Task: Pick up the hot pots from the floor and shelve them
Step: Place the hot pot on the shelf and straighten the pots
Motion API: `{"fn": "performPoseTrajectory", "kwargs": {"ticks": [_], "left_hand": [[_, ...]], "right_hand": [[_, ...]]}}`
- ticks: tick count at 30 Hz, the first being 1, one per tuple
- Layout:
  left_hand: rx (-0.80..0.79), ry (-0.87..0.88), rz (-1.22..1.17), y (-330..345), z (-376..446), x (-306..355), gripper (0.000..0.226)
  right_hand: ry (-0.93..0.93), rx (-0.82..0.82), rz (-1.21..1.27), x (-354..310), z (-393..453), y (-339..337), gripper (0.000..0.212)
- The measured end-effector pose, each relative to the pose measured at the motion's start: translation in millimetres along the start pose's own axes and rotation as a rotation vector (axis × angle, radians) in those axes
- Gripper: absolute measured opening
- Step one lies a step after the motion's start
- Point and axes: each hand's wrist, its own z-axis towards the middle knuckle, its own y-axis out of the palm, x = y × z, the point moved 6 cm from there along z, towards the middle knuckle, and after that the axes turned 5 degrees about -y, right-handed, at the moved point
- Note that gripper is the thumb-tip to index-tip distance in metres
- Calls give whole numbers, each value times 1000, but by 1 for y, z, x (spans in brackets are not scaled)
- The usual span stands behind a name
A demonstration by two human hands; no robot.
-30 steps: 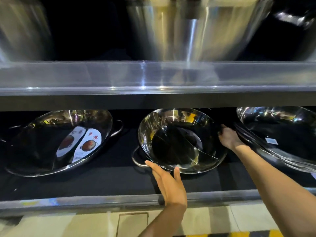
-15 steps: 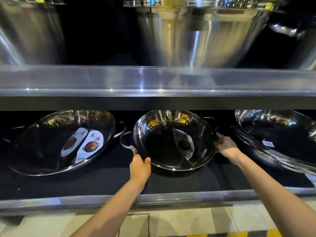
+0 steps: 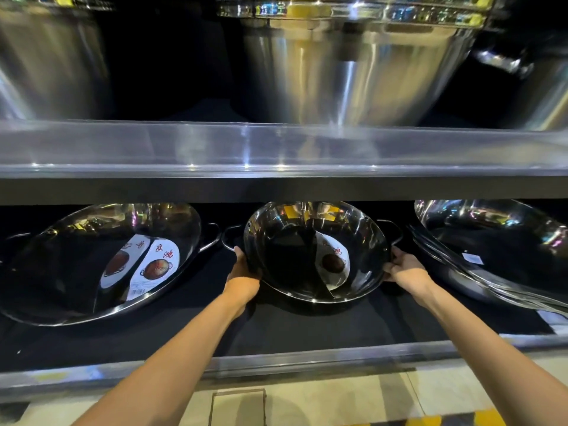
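On the lower shelf (image 3: 307, 362), between a larger labelled pot (image 3: 92, 262) and a stack of pots (image 3: 498, 250): divided hot pot (image 3: 313, 250), propped tilted, mouth toward camera. Left hand (image 3: 242, 273) and right hand (image 3: 404, 269) clasped on opposite sides of the rim, fingers curled behind it, just below the loop handles (image 3: 229, 239). Polished thin steel: judged stiff, fairly light, slippery, prone to sliding on the black liner. Best hold: the two handles or the rolled rim, both sides together.
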Motion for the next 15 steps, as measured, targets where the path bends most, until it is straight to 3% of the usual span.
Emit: {"fn": "performPoseTrajectory", "kwargs": {"ticks": [4,9,15], "left_hand": [[36,4,-144,-2,12,-3,58],[-58,65,-46,-1,13,6,76],[-106,146,-148,4,-2,-5,73]], "right_hand": [[-9,-38,94,-1,3,2,49],[7,-36,144,6,2,-1,67],[-30,-92,136,18,2,-5,56]]}}
